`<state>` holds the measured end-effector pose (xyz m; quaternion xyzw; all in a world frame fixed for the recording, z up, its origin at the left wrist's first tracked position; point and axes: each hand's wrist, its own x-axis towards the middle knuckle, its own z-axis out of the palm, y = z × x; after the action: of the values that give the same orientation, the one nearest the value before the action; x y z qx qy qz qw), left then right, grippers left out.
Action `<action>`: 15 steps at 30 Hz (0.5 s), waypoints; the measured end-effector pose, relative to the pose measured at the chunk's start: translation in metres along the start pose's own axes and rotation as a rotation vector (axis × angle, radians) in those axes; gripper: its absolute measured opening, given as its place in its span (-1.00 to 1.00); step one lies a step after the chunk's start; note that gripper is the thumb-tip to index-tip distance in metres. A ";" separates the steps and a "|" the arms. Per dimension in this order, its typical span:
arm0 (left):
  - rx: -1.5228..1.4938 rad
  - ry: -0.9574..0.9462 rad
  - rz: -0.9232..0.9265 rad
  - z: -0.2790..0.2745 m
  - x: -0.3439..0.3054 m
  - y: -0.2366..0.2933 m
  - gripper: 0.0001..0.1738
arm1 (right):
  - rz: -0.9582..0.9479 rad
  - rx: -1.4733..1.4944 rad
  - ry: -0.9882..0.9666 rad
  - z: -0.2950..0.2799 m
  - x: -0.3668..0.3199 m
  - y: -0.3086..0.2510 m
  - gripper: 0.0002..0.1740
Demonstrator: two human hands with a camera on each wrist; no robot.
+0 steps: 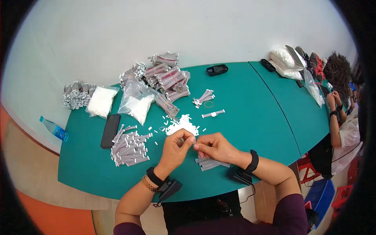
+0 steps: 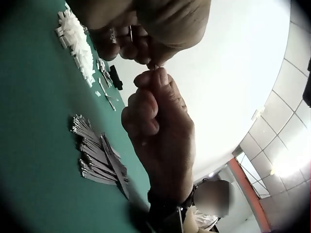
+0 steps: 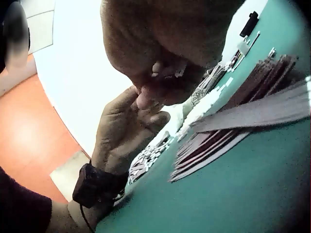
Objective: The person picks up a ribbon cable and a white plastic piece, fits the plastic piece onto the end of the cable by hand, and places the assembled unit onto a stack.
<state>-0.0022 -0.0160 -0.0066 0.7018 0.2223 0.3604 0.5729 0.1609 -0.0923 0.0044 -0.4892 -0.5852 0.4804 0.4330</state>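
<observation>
In the head view my left hand [image 1: 176, 150] and right hand [image 1: 216, 148] meet fingertip to fingertip over the green table, just in front of a heap of small white plastic pieces [image 1: 183, 126]. Thumb and forefinger of each hand pinch at the same spot; what sits there is tiny and mostly hidden, and I cannot tell its kind. The right wrist view shows bits of white [image 3: 179, 69] within the curled right fingers. Below the right hand lies a small stack of grey flat cables [image 1: 211, 163]. A larger pile of white-ended cables [image 1: 130, 149] lies left of the left hand.
Behind the hands are bundled cables [image 1: 170, 78], bags of white pieces [image 1: 102, 101], a few loose cables [image 1: 203, 98] and a black case [image 1: 217, 70]. A phone [image 1: 110, 131] lies left, near a bottle [image 1: 54, 128]. Another person's hands [image 1: 333, 100] work at the far right.
</observation>
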 end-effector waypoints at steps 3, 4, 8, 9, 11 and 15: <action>-0.117 -0.033 -0.107 -0.006 0.006 0.001 -0.84 | 0.014 0.041 0.027 -0.007 0.003 -0.005 -0.73; -0.182 -0.051 -0.157 -0.006 0.009 0.002 -0.84 | 0.021 0.037 0.039 -0.011 0.004 -0.007 -0.73; -0.086 -0.141 -0.088 -0.009 0.011 0.012 -0.85 | 0.007 0.008 -0.032 -0.012 0.004 -0.002 -0.72; -0.063 -0.137 -0.065 -0.010 0.010 0.012 -0.86 | 0.008 0.020 -0.032 -0.011 0.004 -0.003 -0.72; -0.075 -0.125 -0.047 -0.012 0.009 0.011 -0.87 | -0.029 0.023 -0.069 -0.009 0.004 -0.002 -0.73; -0.185 -0.114 -0.078 -0.010 0.007 0.002 -0.87 | -0.049 -0.040 -0.095 -0.010 -0.003 -0.011 -0.75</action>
<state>-0.0057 -0.0045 -0.0020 0.6561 0.1823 0.3165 0.6604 0.1691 -0.0943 0.0166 -0.4598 -0.6263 0.4804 0.4068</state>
